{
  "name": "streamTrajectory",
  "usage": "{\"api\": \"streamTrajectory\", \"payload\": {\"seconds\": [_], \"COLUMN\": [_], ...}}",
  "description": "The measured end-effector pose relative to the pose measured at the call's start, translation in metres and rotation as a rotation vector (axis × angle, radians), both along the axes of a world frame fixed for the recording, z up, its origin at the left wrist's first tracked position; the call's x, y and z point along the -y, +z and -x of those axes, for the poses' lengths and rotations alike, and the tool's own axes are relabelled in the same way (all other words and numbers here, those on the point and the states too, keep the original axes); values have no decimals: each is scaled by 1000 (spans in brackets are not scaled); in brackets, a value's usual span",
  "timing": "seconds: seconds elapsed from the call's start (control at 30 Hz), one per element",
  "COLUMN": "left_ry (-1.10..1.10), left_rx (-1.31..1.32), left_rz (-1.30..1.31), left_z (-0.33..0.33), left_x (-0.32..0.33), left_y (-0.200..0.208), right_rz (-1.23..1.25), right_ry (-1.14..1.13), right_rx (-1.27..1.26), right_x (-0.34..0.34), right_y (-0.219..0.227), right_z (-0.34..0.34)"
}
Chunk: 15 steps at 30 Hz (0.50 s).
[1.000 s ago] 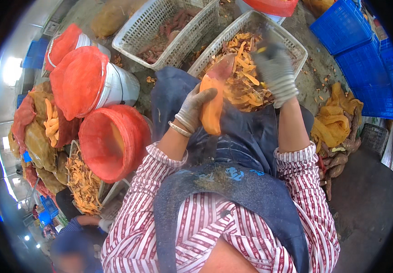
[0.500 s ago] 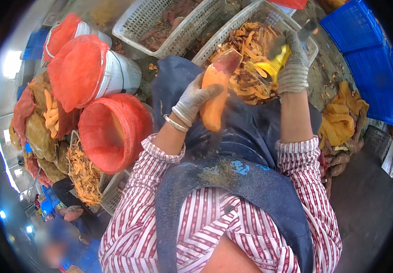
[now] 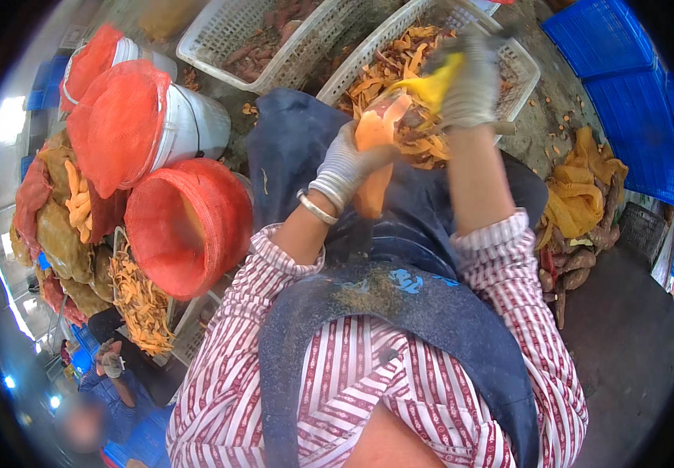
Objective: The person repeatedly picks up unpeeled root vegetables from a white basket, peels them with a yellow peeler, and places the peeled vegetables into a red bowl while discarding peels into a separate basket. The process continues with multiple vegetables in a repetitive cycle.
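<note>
Tilted over my lap is a mostly peeled orange sweet potato (image 3: pixel 374 139), with some darker skin at its far end. My left hand (image 3: pixel 343 168), in a pale knit glove, is closed round its near side. A yellow peeler (image 3: pixel 432 86) is in my gloved right hand (image 3: pixel 470 86), its fingers wrapped round the handle and blurred by motion. The peeler's head is close to the far end of the sweet potato; whether it touches is blurred. Beneath lie orange and brown peelings (image 3: pixel 399 56) in a white slatted crate (image 3: pixel 526 72).
Another white crate (image 3: pixel 196 56) at the far left holds unpeeled sweet potatoes. To my left stand a white bucket (image 3: pixel 190 125) and a red mesh-lined bucket (image 3: pixel 224 210). Blue crates (image 3: pixel 626 105), a yellow mesh bag (image 3: pixel 575 203) and more sweet potatoes (image 3: pixel 579 265) lie right. Another person sits lower left.
My right hand and the peeler have moved left and closer to the sweet potato's far end. That end now shows more orange flesh. The person at lower left has raised their hands.
</note>
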<state>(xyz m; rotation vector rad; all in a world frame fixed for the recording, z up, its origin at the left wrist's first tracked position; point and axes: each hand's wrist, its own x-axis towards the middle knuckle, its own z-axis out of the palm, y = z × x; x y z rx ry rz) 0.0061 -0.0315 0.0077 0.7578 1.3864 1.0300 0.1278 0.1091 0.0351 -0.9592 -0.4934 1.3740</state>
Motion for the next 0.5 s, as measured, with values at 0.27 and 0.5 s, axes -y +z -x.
{"api": "streamTrajectory", "payload": {"seconds": [0.27,0.5], "left_ry": [22,73], "left_rx": [554,846], "left_rz": [162,314], "left_z": [10,-5], "left_x": [25,20], "left_y": [4,8], "right_rz": [94,33], "right_ry": [-198,-66], "right_rx": [320,39], "right_x": [-36,10], "right_y": [-10,-42], "right_z": [-57,5]}}
